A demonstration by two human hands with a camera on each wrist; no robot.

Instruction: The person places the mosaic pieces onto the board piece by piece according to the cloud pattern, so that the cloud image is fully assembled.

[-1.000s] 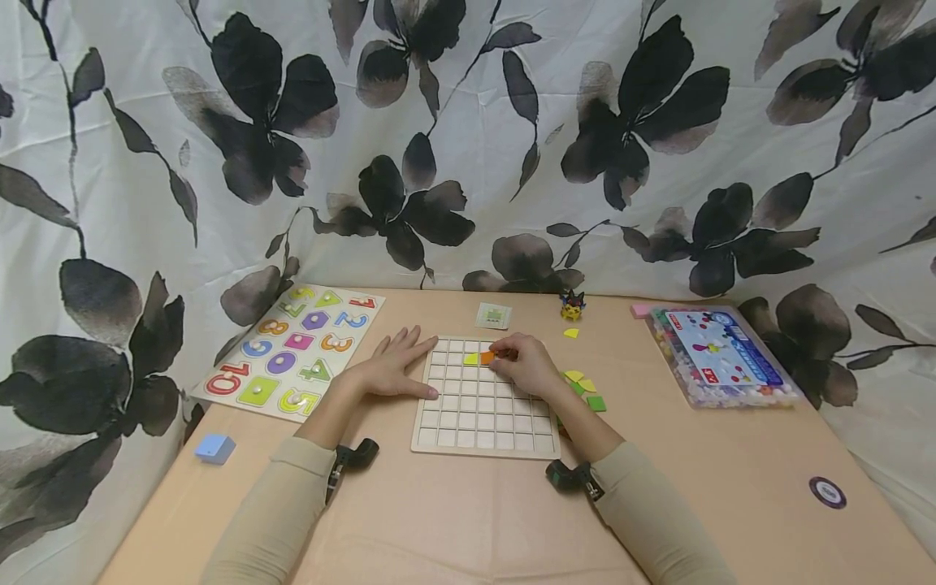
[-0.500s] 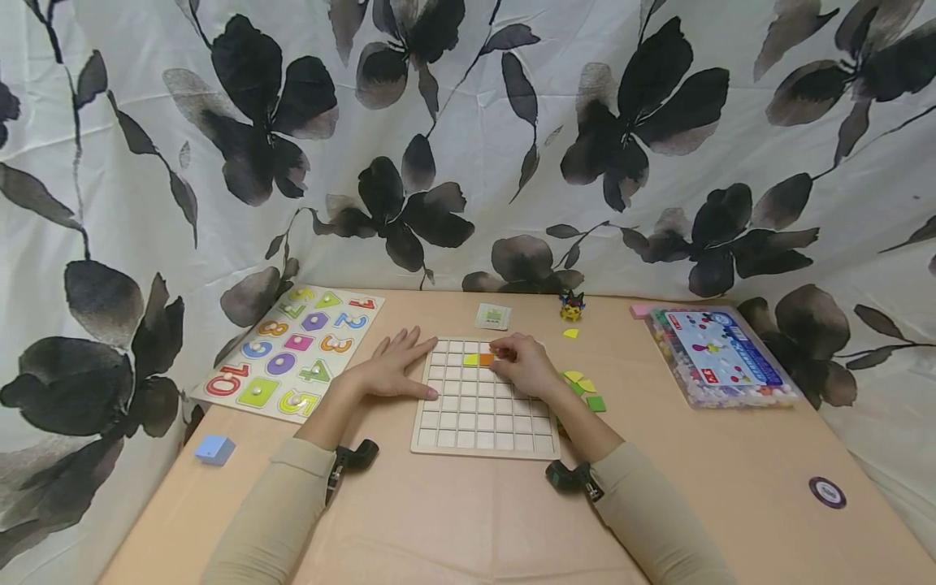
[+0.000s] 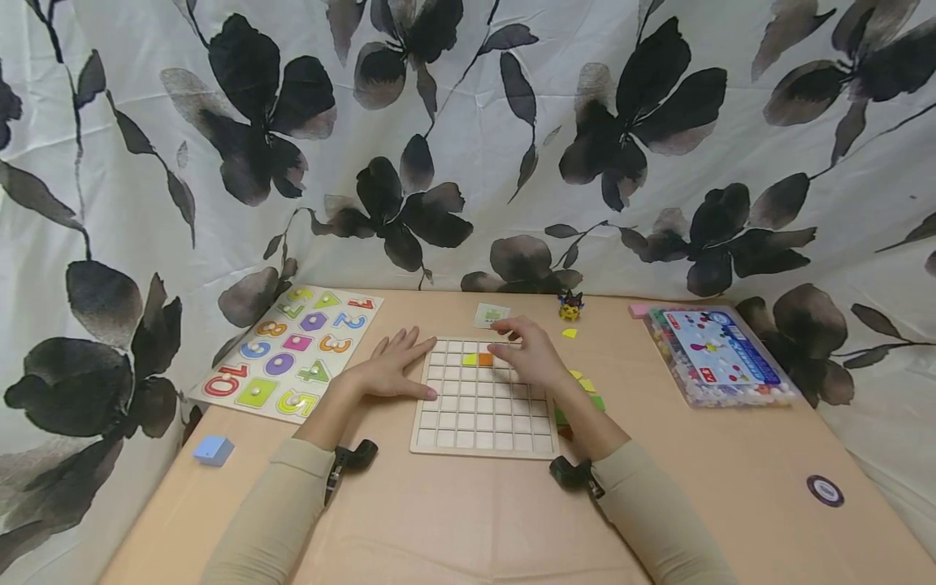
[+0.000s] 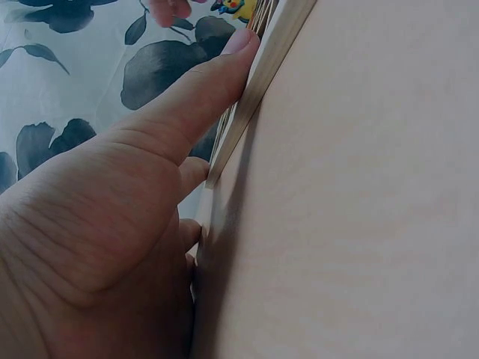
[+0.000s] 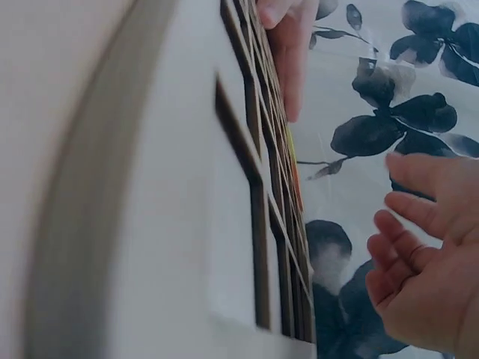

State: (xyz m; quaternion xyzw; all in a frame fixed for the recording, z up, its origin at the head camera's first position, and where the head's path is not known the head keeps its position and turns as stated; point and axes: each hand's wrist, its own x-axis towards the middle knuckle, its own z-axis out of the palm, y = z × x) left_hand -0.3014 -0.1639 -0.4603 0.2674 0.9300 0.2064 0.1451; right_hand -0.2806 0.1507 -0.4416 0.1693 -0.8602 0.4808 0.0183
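Observation:
A wooden grid board [image 3: 484, 421] with rows of square cells lies in the middle of the table. In its upper rows a yellow tile [image 3: 470, 359] and an orange tile [image 3: 486, 359] sit side by side. With fingers spread, my left hand [image 3: 387, 372] rests at the board's left side; the left wrist view shows its thumb on the board's edge [image 4: 258, 86]. Above the board's upper right part is my right hand [image 3: 534, 357]. Its fingers [image 5: 408, 243] are loosely bent and hold nothing in the right wrist view. Yellow and green pieces [image 3: 588, 385] lie partly hidden behind the right forearm.
A small card [image 3: 488, 314] lies behind the board, with a toy figure [image 3: 570, 306] and a yellow piece [image 3: 569, 333] to its right. A number puzzle [image 3: 292, 349] and blue block [image 3: 214, 450] are left. A clear box [image 3: 720, 357] and round disc [image 3: 825, 491] are right.
My right hand has let go of the orange tile and lifted slightly up and right, its fingers opening. The orange tile stays in its cell. My left hand has not visibly moved.

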